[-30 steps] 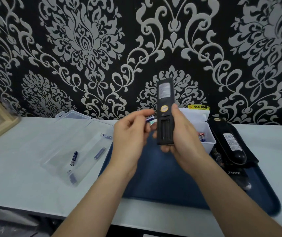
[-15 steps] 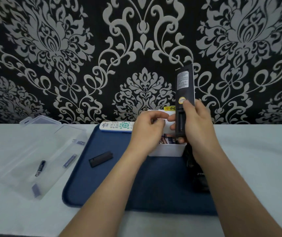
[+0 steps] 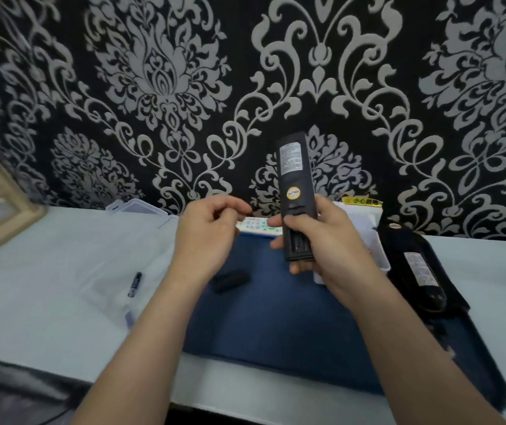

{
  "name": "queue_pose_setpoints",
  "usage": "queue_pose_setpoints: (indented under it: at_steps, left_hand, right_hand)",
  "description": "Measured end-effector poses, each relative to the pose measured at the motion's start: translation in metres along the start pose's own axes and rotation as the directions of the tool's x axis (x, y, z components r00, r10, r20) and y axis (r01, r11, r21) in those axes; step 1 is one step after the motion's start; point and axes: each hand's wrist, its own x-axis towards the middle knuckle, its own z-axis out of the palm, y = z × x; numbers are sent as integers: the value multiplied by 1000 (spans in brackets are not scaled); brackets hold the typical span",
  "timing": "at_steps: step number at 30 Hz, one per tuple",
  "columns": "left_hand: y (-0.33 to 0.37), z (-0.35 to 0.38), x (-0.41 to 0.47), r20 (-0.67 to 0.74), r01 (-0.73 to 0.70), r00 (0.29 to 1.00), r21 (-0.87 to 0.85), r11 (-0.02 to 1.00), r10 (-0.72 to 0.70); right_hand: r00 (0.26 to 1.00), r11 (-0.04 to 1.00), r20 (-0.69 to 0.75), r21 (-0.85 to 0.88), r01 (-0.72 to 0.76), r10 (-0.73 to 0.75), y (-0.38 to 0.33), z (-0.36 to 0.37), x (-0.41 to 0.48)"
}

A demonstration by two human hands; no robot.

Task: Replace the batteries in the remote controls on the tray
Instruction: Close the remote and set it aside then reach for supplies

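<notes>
The left hand (image 3: 211, 237) has come away from the white plastic box (image 3: 368, 234) at the dark blue tray (image 3: 276, 317)'s far edge, fingers curled, contents unclear; the right hand (image 3: 328, 243) clamps the slim black remote control (image 3: 294, 185) above the tray, its open bay probably needing a polarity-matched cell next

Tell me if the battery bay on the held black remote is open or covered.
Open: the remote in the right hand shows a bare recess, and a loose black cover lies on the tray.
</notes>
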Motion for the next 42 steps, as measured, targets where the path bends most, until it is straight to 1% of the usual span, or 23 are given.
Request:
queue_pose_setpoints:
  at_steps: [1, 2, 3, 4, 5, 7, 8, 9, 12, 14, 17, 21, 22, 26, 27, 29, 31, 33, 38, 40, 42]
  left_hand:
    - [-4, -13, 2, -32, -21, 999, 92, 996, 25]
    - [-12, -35, 4, -58, -21, 998, 221, 975, 35]
    - [-19, -50, 5, -45, -14, 998, 361, 932, 33]
    - [-26, -67, 7, 2, 1, 1000, 484, 875, -2]
    - [-34, -83, 8, 60, 30, 995, 571, 820, -77]
    - [-47, -108, 10, 162, 90, 950, 675, 732, -266]
    - [-51, -116, 11, 200, 95, 922, 715, 693, -332]
    - [-53, -119, 14, 238, 72, 902, 739, 669, -360]
    - [-58, -114, 21, 311, -17, 874, 786, 618, -372]
    - [-66, -108, 24, 335, -60, 863, 812, 581, -378]
    - [-77, -102, 28, 370, -80, 839, 810, 581, -400]
    - [-81, -102, 39, 439, -167, 802, 817, 552, -406]
    - [-82, -101, 41, 441, -186, 806, 822, 539, -395]
    - [-92, -94, 45, 375, -232, 877, 878, 419, -301]
    - [-92, -92, 46, 372, -244, 879, 888, 390, -297]
    - [-88, -85, 48, 397, -284, 862, 894, 347, -316]
    - [-83, -79, 51, 401, -290, 860, 893, 345, -316]
    - [-83, -76, 54, 388, -278, 875, 892, 356, -290]
    - [-82, -71, 52, 334, -219, 922, 867, 447, -197]
    - [-83, -70, 51, 307, -192, 936, 855, 482, -172]
    - [-84, -70, 50, 267, -134, 946, 840, 525, -186]
  right_hand:
    - [999, 1000, 46, -3, -9, 9, 2, 8, 1]
    - [995, 1000, 94, -13, -25, 26, 6, 23, 1]
    - [991, 999, 125, -31, -36, 40, 9, 32, 2]
    - [987, 998, 155, -53, -39, 46, 12, 40, 2]
    - [981, 996, 188, -83, -34, 49, 16, 48, 2]
    - [967, 987, 250, -158, -12, 52, 23, 64, 2]
    - [958, 980, 283, -198, 4, 53, 26, 72, 2]
    - [950, 972, 306, -236, 15, 60, 28, 76, 2]
    - [933, 957, 351, -290, 25, 82, 34, 86, 1]
    - [931, 951, 353, -308, 19, 96, 38, 91, 2]
    - [939, 954, 328, -300, -3, 106, 41, 92, 3]
    - [941, 956, 316, -293, -23, 120, 44, 92, 3]
    - [943, 958, 310, -285, -31, 123, 44, 92, 3]
    - [950, 968, 285, -244, -53, 124, 42, 90, 6]
    - [951, 970, 283, -238, -56, 124, 43, 89, 6]
    - [951, 970, 283, -236, -60, 128, 44, 88, 8]
    - [949, 967, 285, -246, -61, 132, 45, 88, 8]
    - [946, 959, 288, -276, -65, 147, 47, 89, 8]
    - [928, 931, 302, -350, -105, 218, 58, 93, 10]
    - [921, 933, 300, -330, -143, 247, 62, 97, 10]
    - [914, 940, 292, -277, -200, 281, 66, 100, 10]
